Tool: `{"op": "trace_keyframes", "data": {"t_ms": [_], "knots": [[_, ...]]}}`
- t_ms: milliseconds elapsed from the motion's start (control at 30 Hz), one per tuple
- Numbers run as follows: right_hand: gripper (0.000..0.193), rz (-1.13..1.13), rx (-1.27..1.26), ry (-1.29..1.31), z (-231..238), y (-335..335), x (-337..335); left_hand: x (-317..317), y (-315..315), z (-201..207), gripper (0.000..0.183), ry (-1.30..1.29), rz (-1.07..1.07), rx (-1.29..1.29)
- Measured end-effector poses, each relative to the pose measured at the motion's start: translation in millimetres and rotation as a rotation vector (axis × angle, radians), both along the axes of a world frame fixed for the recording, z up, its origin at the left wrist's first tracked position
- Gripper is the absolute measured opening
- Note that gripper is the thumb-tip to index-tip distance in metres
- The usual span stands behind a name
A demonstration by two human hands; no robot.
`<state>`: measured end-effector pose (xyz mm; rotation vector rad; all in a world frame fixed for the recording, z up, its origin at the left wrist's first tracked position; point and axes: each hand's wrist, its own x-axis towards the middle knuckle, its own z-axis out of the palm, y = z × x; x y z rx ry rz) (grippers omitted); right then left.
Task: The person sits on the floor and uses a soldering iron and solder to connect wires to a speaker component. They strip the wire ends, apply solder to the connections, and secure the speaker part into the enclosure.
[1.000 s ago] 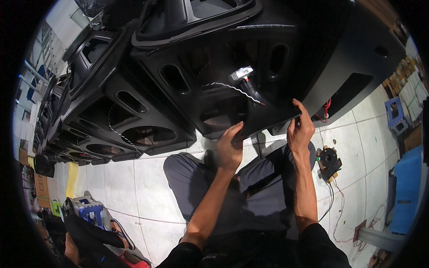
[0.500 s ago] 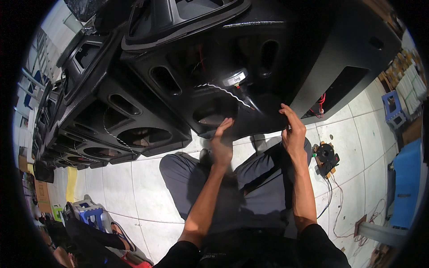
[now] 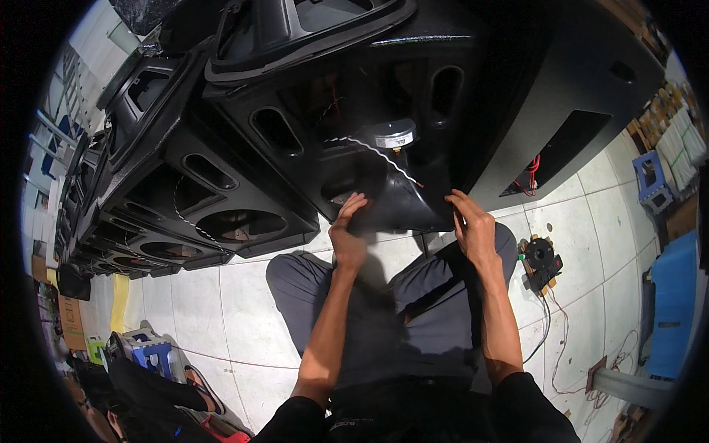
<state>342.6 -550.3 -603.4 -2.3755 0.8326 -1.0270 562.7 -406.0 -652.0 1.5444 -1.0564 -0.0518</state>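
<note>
A black speaker horn [image 3: 399, 203] with a flared mouth lies against the front of a large black speaker cabinet [image 3: 310, 166]. At its far end sits a round driver [image 3: 395, 136] with a pale label. My left hand [image 3: 347, 240] grips the horn's left edge, fingers bent along it. On the opposite edge, my right hand [image 3: 475, 229] holds with curled fingers. A twisted white and dark wire [image 3: 377, 153] comes out of the cabinet and crosses over the horn, its bare end loose. The horn's underside is hidden.
More black cabinets [image 3: 199, 214] stand in a row at left. A grey-black cabinet [image 3: 532, 125] with red wires is at right. On the tiled floor lies a round black device [image 3: 540, 255] with cables, beyond my right knee. A blue stool [image 3: 151, 351] and someone's sandalled foot [image 3: 203, 389] are lower left.
The horn has swung slightly left at its mouth and now lies straighter against the cabinet. Both my hands have moved left with it, holding its edges.
</note>
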Motion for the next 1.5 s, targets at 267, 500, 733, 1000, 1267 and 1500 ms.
{"op": "trace_keyframes", "data": {"t_ms": [267,500,733,1000,1267,1500], "knots": [[0.028,0.011,-0.049,-0.002,-11,5,2,2,3,2,0.063,0.095,0.065,-0.030],[0.030,-0.005,-0.032,0.010,-15,12,7,17,2,-1,0.066,0.092,0.028,-0.010],[0.040,0.013,-0.007,-0.093,-1,18,4,13,17,13,0.052,-0.264,0.111,-0.014],[0.010,-0.054,0.088,-0.361,66,9,32,-12,7,98,0.015,0.153,0.337,-0.085],[0.018,-0.031,0.007,-0.258,99,-10,51,13,-8,88,0.015,0.255,0.142,-0.219],[0.022,-0.016,0.049,-0.173,94,-4,43,6,-5,86,0.018,0.193,0.173,-0.134]]}}
